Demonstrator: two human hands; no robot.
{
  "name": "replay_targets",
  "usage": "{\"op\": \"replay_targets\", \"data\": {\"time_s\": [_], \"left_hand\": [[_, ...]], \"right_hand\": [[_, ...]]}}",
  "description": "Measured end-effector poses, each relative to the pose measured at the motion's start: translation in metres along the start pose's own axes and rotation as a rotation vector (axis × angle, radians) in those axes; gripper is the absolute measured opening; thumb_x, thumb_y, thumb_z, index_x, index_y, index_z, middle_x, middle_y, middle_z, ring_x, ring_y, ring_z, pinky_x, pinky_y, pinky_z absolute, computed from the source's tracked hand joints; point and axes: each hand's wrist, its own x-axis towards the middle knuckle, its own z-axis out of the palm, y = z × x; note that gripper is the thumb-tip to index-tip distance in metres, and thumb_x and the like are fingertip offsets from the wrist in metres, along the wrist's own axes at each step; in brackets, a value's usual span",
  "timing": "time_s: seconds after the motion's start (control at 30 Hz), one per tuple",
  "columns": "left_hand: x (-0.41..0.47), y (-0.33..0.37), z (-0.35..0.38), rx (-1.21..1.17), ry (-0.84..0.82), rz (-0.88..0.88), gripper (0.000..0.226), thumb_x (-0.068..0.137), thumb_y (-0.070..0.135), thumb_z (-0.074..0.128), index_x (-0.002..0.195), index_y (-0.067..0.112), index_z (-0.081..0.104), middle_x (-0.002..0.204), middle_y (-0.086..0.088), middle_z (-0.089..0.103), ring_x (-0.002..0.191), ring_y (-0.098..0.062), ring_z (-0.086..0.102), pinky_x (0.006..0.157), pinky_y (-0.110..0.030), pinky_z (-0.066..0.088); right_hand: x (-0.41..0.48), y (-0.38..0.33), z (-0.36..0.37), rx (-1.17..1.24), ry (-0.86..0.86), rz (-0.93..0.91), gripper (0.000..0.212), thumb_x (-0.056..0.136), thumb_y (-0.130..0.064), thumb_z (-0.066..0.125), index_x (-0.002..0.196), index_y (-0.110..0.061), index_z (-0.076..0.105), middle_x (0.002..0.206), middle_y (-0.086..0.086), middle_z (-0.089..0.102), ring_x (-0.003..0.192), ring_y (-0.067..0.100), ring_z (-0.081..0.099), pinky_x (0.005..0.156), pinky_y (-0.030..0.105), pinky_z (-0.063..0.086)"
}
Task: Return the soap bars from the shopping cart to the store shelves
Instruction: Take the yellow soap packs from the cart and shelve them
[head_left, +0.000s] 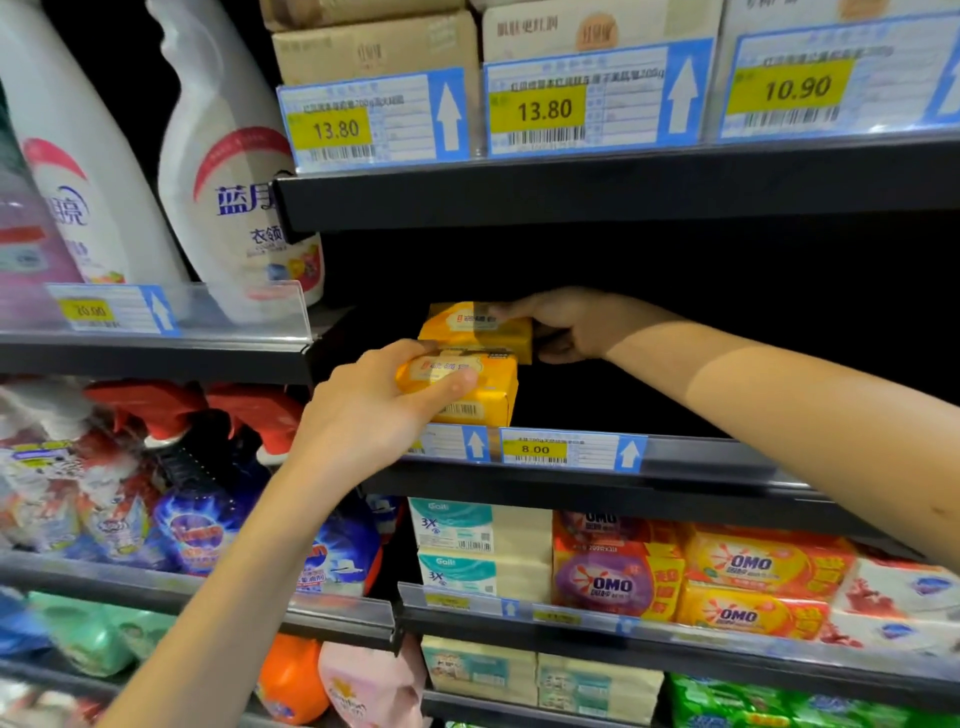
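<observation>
The left hand (374, 410) grips a yellow soap (467, 395) at the front of the shelf (701, 457). At one o'clock from it, the right hand (566, 325) holds a second soap (475, 332) with curled fingers.

Yellow-wrapped front bar (470, 389) of soap, barcode facing out, gripped in my left hand (363, 410) at the dark shelf (701, 460); matching rear bar (475, 332), just behind and higher, held by my right hand (569, 325).

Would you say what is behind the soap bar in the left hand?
A second yellow soap bar, held by the right hand; the shelf beyond is too dark to see.
</observation>
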Motion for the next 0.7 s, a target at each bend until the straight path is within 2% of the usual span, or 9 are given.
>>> {"op": "replay_targets", "data": {"time_s": [0.1, 0.13, 0.23, 0.3, 0.37, 0.43, 0.5, 0.57, 0.7], "left_hand": [[-0.002, -0.009, 0.006, -0.166, 0.042, -0.047, 0.080, 0.059, 0.084, 0.055, 0.126, 0.041, 0.054, 0.117, 0.006, 0.062, 0.106, -0.017, 0.058, 0.091, -0.038, 0.047], [-0.003, -0.011, 0.009, -0.214, 0.059, -0.052, 0.078, 0.060, 0.081, 0.057, 0.126, 0.040, 0.054, 0.113, 0.008, 0.063, 0.104, -0.014, 0.059, 0.091, -0.037, 0.048], [-0.005, -0.019, 0.014, -0.359, 0.134, -0.060, 0.070, 0.072, 0.065, 0.063, 0.132, 0.031, 0.052, 0.105, 0.011, 0.064, 0.100, -0.009, 0.061, 0.087, -0.029, 0.046], [-0.003, -0.027, 0.014, -0.437, 0.128, -0.083, 0.070, 0.074, 0.062, 0.063, 0.134, 0.026, 0.052, 0.109, 0.009, 0.066, 0.103, -0.010, 0.062, 0.094, -0.035, 0.047], [-0.002, -0.033, 0.013, -0.516, 0.077, -0.088, 0.050, 0.080, 0.056, 0.060, 0.120, 0.026, 0.063, 0.105, 0.007, 0.071, 0.102, -0.013, 0.065, 0.098, -0.045, 0.046], [-0.003, -0.033, 0.013, -0.582, 0.050, -0.096, 0.026, 0.088, 0.045, 0.058, 0.097, 0.025, 0.072, 0.094, 0.004, 0.074, 0.095, -0.017, 0.067, 0.097, -0.047, 0.046], [-0.004, -0.032, 0.014, -0.622, 0.049, -0.101, 0.024, 0.092, 0.037, 0.053, 0.088, 0.023, 0.072, 0.088, 0.003, 0.074, 0.091, -0.018, 0.069, 0.091, -0.039, 0.048], [-0.006, -0.029, 0.015, -0.646, 0.057, -0.091, 0.024, 0.093, 0.034, 0.051, 0.089, 0.022, 0.071, 0.088, 0.003, 0.074, 0.090, -0.016, 0.069, 0.085, -0.032, 0.048], [-0.006, -0.029, 0.017, -0.666, 0.082, -0.081, 0.023, 0.096, 0.030, 0.049, 0.090, 0.023, 0.070, 0.090, 0.003, 0.073, 0.090, -0.014, 0.068, 0.082, -0.029, 0.048]], "right_hand": [[0.005, 0.004, 0.007, -0.039, -0.019, -0.014, 0.059, 0.081, -0.034, 0.072, 0.130, -0.014, 0.047, 0.122, 0.005, 0.053, 0.112, 0.023, 0.052, 0.086, 0.033, 0.046], [0.007, 0.004, 0.009, -0.045, -0.022, -0.021, 0.062, 0.080, -0.035, 0.072, 0.132, -0.014, 0.046, 0.126, 0.005, 0.054, 0.116, 0.025, 0.052, 0.088, 0.034, 0.047], [0.010, 0.006, 0.013, -0.007, -0.053, -0.052, 0.060, 0.080, -0.033, 0.072, 0.132, -0.014, 0.048, 0.128, 0.009, 0.058, 0.114, 0.026, 0.056, 0.098, 0.040, 0.046], [0.010, 0.008, 0.013, 0.024, -0.081, -0.072, 0.053, 0.083, -0.029, 0.069, 0.130, -0.013, 0.050, 0.126, 0.010, 0.059, 0.113, 0.025, 0.057, 0.099, 0.039, 0.047], [0.009, 0.009, 0.015, 0.027, -0.111, -0.092, 0.043, 0.086, -0.028, 0.066, 0.125, -0.013, 0.053, 0.122, 0.010, 0.061, 0.111, 0.024, 0.059, 0.093, 0.036, 0.049], [0.008, 0.009, 0.016, -0.010, -0.122, -0.122, 0.037, 0.088, -0.029, 0.063, 0.121, -0.015, 0.054, 0.121, 0.009, 0.061, 0.112, 0.024, 0.059, 0.094, 0.037, 0.048], [0.007, 0.008, 0.018, -0.064, -0.122, -0.153, 0.036, 0.090, -0.030, 0.060, 0.123, -0.016, 0.054, 0.123, 0.008, 0.060, 0.114, 0.024, 0.057, 0.098, 0.038, 0.046], [0.004, 0.008, 0.019, -0.098, -0.115, -0.176, 0.033, 0.092, -0.030, 0.058, 0.122, -0.016, 0.055, 0.123, 0.008, 0.060, 0.113, 0.023, 0.056, 0.099, 0.038, 0.046], [-0.001, 0.008, 0.021, -0.112, -0.102, -0.180, 0.035, 0.092, -0.031, 0.058, 0.124, -0.016, 0.054, 0.123, 0.008, 0.060, 0.114, 0.023, 0.057, 0.101, 0.040, 0.045]]}}
